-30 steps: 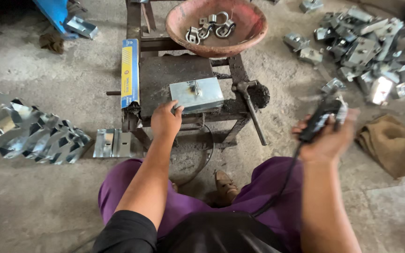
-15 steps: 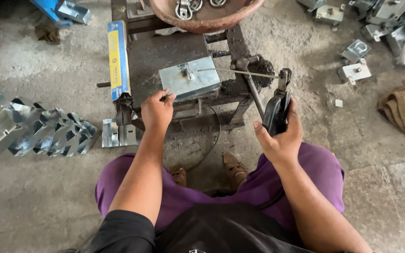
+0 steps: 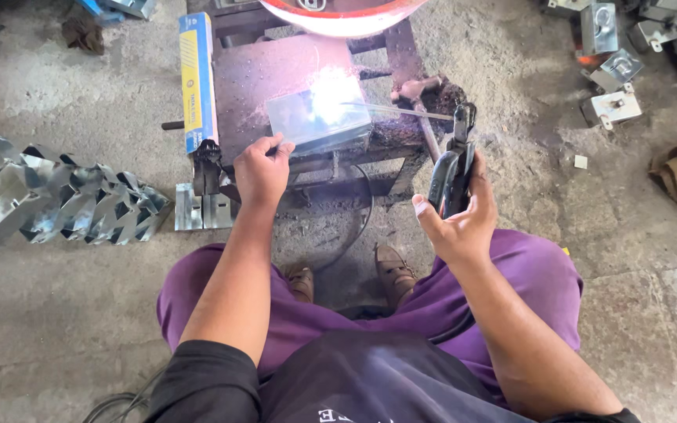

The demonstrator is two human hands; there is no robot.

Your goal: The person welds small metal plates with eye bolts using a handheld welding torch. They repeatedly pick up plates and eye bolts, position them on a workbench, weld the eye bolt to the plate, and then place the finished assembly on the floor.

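- Head view, hands: sheet-metal box [image 3: 319,117] is steadied on the rusty work stand [image 3: 276,70] by the left hand [image 3: 262,168], whose fingertips are pressed on the near-left corner of the box; the hand is partly curled, not closed around anything.
- A black electrode holder [image 3: 450,176] is gripped firmly in the right hand [image 3: 460,219], and a thin welding rod [image 3: 401,111] is run from it leftward to a bright arc [image 3: 334,90] on top of the box.
- Handling: the box is judged light, stiff and sharp-edged, and hot near the arc; it is best held at the corner farthest from the glare. The rod is judged thin and springy, so it is guided from the holder alone.
- Surroundings: a blue and yellow carton [image 3: 196,82] is stood just beyond the left hand, and a clamp [image 3: 209,168] is seen right beside it.
- Finished metal boxes [image 3: 56,200] are stacked well to the left of that hand; loose boxes [image 3: 613,66] are scattered beyond the right hand.
- A red basin [image 3: 342,17] is set past the arc, and a hammer [image 3: 421,102] lies close under the rod's path.
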